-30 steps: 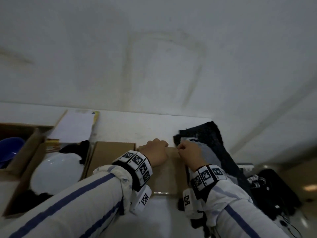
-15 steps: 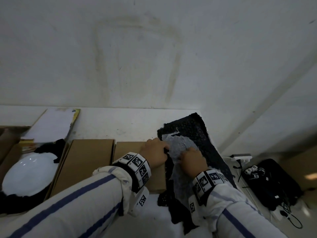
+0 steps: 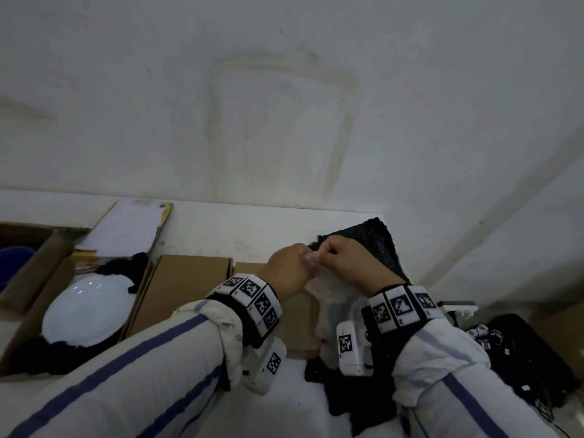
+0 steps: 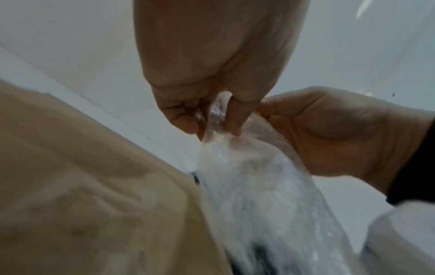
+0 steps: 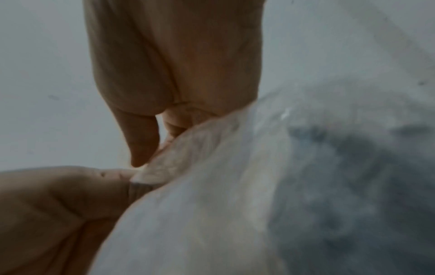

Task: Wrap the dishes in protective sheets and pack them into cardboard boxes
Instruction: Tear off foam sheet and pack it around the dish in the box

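while both hands meet just past the far right corner of the closed cardboard box (image 3: 189,292), the left hand (image 3: 286,273) and right hand (image 3: 350,263) each pinch the top edge of a clear plastic sheet (image 3: 328,298) between thumb and curled fingers. the sheet hangs down from the two pinches, draping beside the box's right edge over a dark mat (image 3: 376,245). left of the box, a white plate (image 3: 88,311) lies in an open carton (image 3: 19,349).
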`<state>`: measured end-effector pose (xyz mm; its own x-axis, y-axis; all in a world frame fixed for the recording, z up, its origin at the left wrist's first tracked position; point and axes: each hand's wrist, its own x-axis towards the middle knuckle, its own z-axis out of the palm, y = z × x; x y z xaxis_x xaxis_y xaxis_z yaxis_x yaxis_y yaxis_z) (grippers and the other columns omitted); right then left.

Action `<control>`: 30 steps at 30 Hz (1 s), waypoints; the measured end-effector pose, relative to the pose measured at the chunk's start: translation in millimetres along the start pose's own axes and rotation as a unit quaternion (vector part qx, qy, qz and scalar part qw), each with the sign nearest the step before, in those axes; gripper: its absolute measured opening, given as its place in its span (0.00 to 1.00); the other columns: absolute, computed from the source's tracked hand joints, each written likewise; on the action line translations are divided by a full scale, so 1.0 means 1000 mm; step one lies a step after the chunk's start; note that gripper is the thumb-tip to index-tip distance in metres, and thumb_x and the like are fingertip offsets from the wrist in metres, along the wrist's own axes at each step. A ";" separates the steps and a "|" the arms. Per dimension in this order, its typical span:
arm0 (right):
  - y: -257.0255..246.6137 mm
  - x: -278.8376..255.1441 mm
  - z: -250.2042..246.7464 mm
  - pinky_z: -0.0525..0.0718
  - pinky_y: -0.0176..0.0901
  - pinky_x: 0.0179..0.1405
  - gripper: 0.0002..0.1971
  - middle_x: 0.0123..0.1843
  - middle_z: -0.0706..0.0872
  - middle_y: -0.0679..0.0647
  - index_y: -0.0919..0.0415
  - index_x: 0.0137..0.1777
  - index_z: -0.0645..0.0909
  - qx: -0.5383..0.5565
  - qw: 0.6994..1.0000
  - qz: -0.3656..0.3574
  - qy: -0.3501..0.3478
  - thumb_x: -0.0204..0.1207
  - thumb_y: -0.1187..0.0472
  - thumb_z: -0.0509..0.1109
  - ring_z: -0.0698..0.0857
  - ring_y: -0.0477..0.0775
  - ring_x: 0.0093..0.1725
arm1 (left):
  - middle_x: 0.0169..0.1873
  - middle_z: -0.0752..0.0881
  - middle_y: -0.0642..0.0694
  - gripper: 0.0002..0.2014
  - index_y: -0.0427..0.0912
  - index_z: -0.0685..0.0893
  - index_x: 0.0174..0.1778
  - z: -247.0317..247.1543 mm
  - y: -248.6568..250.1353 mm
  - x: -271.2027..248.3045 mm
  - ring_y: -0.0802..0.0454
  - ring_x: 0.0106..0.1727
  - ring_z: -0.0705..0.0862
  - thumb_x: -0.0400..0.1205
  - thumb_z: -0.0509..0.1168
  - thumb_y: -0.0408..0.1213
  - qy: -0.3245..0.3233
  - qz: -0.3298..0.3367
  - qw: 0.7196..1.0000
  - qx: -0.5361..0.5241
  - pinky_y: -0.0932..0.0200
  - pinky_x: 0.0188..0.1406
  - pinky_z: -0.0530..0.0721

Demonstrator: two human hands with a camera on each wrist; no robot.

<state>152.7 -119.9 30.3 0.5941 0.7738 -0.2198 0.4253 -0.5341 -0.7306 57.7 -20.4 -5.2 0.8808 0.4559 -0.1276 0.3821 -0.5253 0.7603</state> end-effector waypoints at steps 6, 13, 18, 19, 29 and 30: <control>-0.052 0.010 0.047 0.74 0.42 0.32 0.15 0.40 0.76 0.52 0.53 0.44 0.67 0.015 0.994 0.006 -0.105 0.70 0.65 0.71 0.76 0.52 0.37 | 0.38 0.80 0.44 0.15 0.42 0.74 0.30 -0.070 -0.054 -0.020 0.42 0.49 0.80 0.77 0.61 0.48 0.143 -0.034 0.989 -0.003 0.52 0.46 0.76; -0.135 0.041 0.161 0.74 0.41 0.32 0.11 0.33 0.77 0.49 0.52 0.34 0.69 -0.013 0.994 -0.093 -0.063 0.73 0.67 0.63 0.75 0.49 0.35 | 0.42 0.81 0.46 0.12 0.51 0.69 0.55 -0.152 -0.140 -0.091 0.49 0.39 0.82 0.80 0.62 0.35 0.193 -0.129 0.957 -0.171 0.55 0.35 0.80; -0.188 0.063 0.237 0.76 0.38 0.39 0.13 0.40 0.86 0.52 0.52 0.35 0.82 -0.063 0.985 -0.135 -0.084 0.72 0.71 0.63 0.82 0.53 0.43 | 0.37 0.82 0.46 0.13 0.50 0.78 0.40 -0.202 -0.197 -0.134 0.46 0.38 0.81 0.80 0.60 0.25 0.198 -0.143 0.951 -0.189 0.46 0.44 0.82; -0.198 0.067 0.250 0.76 0.38 0.43 0.12 0.46 0.87 0.55 0.56 0.40 0.86 -0.073 0.983 -0.144 -0.084 0.73 0.71 0.63 0.83 0.53 0.47 | 0.40 0.82 0.46 0.13 0.49 0.80 0.41 -0.209 -0.206 -0.138 0.46 0.41 0.82 0.80 0.60 0.24 0.213 -0.159 0.951 -0.157 0.46 0.48 0.84; -0.221 0.113 0.328 0.65 0.36 0.74 0.25 0.75 0.66 0.61 0.65 0.73 0.73 -0.237 0.920 -0.216 -0.225 0.74 0.70 0.67 0.65 0.58 0.77 | 0.69 0.74 0.39 0.18 0.36 0.74 0.68 -0.209 -0.269 -0.137 0.43 0.71 0.70 0.81 0.56 0.31 0.155 -0.152 0.968 0.127 0.60 0.69 0.66; -0.220 0.116 0.333 0.68 0.40 0.74 0.25 0.76 0.64 0.61 0.65 0.74 0.73 -0.265 0.909 -0.221 -0.231 0.75 0.68 0.67 0.65 0.59 0.77 | 0.71 0.73 0.39 0.21 0.37 0.72 0.71 -0.206 -0.274 -0.135 0.44 0.72 0.67 0.81 0.54 0.32 0.132 -0.151 0.967 0.159 0.57 0.74 0.64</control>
<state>-99.3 200.3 -49.3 -0.0139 0.9480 -0.3179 0.8955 -0.1296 -0.4258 -223.1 210.2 -65.0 0.6301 0.7682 -0.1133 0.7137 -0.5156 0.4741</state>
